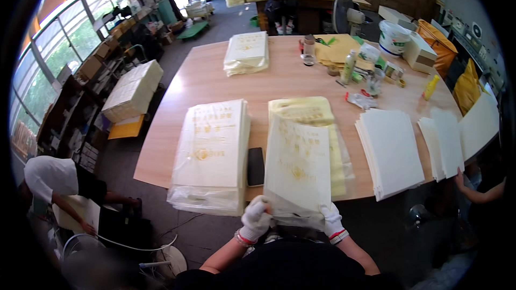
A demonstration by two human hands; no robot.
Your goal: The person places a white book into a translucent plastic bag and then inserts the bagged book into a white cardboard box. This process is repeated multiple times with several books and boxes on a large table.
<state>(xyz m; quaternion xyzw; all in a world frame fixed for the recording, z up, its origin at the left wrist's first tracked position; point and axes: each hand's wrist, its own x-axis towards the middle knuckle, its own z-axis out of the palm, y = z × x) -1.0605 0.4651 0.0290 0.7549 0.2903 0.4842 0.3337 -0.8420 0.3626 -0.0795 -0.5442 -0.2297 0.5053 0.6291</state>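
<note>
Both my hands wear white knit gloves with red cuffs. My left hand (255,217) is closed on the near left corner of a clear plastic bag (293,216). At the bag's near right corner my right hand (331,220) also grips the plastic, thumb toward the table. Inside the bag lies a white sheet (298,156) with gold print. It rests partly over a pale yellow stack (338,166) at the table's near edge. Left of it sits a pile of bagged printed sheets (215,139), and a black phone (256,166) lies between the two.
A stack of blank white sheets (389,150) stands to the right, beside thinner white sheets (443,142) touched by another person's hand (460,178). Farther back are a bagged pile (247,51), a spray bottle (348,67), a white bucket (394,37) and a fan (342,13).
</note>
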